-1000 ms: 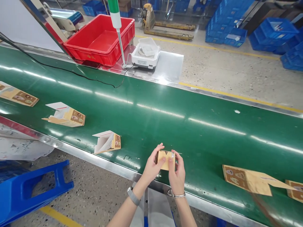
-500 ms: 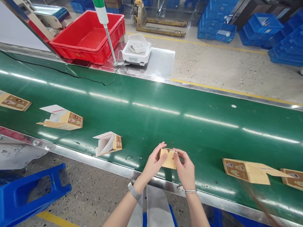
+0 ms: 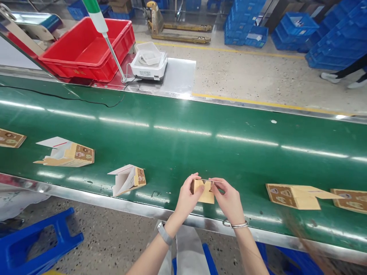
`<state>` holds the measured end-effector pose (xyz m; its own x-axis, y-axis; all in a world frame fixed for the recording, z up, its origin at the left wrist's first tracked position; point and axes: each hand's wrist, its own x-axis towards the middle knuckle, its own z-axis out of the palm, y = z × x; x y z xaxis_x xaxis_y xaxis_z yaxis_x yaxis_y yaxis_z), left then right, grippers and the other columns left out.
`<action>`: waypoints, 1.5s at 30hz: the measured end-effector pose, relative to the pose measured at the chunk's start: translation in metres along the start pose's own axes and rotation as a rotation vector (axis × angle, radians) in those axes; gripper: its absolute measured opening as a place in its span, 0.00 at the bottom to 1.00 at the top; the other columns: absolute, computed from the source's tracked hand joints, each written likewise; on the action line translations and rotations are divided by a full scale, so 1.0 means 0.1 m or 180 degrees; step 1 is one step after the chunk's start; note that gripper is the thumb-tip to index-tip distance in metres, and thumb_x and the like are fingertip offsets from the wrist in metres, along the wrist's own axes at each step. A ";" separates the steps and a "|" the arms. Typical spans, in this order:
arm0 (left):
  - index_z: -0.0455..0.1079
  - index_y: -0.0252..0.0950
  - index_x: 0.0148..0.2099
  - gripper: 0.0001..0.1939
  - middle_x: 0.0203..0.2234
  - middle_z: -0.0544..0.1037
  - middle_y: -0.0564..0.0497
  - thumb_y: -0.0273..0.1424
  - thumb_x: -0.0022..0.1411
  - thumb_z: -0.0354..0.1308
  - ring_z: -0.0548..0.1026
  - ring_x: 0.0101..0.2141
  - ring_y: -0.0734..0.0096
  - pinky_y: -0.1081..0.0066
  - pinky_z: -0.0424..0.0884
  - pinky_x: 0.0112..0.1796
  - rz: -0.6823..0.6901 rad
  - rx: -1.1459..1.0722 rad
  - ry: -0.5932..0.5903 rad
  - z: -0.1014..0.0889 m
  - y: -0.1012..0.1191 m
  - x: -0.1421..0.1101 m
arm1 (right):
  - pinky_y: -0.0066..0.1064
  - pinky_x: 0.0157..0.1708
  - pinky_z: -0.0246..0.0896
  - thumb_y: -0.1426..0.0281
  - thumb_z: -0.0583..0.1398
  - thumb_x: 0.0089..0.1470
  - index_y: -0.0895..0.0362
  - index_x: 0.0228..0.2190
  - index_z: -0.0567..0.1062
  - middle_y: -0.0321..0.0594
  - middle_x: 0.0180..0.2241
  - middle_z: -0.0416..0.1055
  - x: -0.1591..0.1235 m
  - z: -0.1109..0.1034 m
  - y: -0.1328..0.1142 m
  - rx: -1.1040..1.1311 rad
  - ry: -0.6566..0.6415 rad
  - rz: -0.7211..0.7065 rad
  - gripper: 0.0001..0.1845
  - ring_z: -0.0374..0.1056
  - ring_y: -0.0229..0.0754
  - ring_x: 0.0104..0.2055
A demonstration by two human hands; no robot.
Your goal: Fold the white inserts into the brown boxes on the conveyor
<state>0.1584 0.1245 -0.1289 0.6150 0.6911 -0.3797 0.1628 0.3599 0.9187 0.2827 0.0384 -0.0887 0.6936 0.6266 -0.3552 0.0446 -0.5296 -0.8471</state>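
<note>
Both my hands are on a small tan cardboard box [image 3: 207, 196] at the near side of the green conveyor belt [image 3: 183, 151]. My left hand [image 3: 187, 195] grips its left side, thumb pressed on the tan face beside a V-shaped notch. My right hand [image 3: 228, 199] is closed at the upper right corner, with thumb and fingers around the edge of the top flap. The box's far side is hidden. To the left stands an open box [image 3: 130, 180] with its white inside showing. Farther left is another open box [image 3: 67, 153] with raised flaps.
On the right of the belt lie a brown-and-tan box [image 3: 292, 196] and another box [image 3: 351, 200]. Across the belt are a red bin [image 3: 86, 57] and a white scale [image 3: 149, 68]. A blue stool [image 3: 43, 240] stands at lower left. A person's legs [image 3: 349, 70] show at far right.
The view has shifted, and a person's legs now appear at the right. My right hand has slid slightly outward along the flap edge, while my left still grips the box.
</note>
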 end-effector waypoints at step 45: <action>0.63 0.43 0.61 0.23 0.70 0.58 0.45 0.42 0.67 0.58 0.46 0.73 0.55 0.50 0.41 0.70 0.0061 0.0360 -0.1094 0.82 -0.07 0.19 | 0.48 0.64 0.58 0.51 0.53 0.64 0.48 0.62 0.65 0.43 0.66 0.62 -0.30 -0.21 0.73 0.1232 0.0909 0.0206 0.29 0.59 0.50 0.67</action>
<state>0.2322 0.0832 -0.1331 0.8391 0.4391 -0.3212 0.2213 0.2640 0.9388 0.2808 -0.0312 -0.1316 0.8582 0.3887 -0.3354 -0.2384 -0.2767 -0.9309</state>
